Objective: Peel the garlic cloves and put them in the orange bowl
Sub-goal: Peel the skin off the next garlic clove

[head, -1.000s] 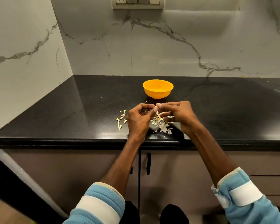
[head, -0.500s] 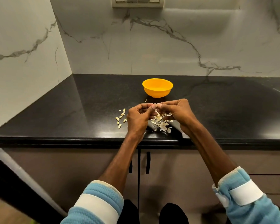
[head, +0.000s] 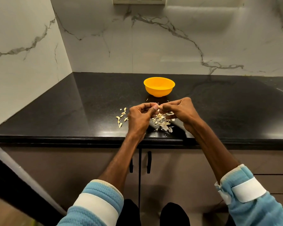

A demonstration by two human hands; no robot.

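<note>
Garlic clove point(head: 160, 107) between fingertips of left hand point(head: 138, 116) and right hand point(head: 180, 110)

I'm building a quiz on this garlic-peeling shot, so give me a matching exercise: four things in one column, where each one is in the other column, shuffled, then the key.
Things
1. orange bowl
2. garlic clove
3. pile of papery peels
4. loose pale pieces

Places
A. pinched between the left hand and the right hand
B. on the counter, left of the left hand
C. on the counter beyond the hands, toward the wall
D. on the counter beneath the hands, near the front edge

Pairs: 1-C, 2-A, 3-D, 4-B
</note>
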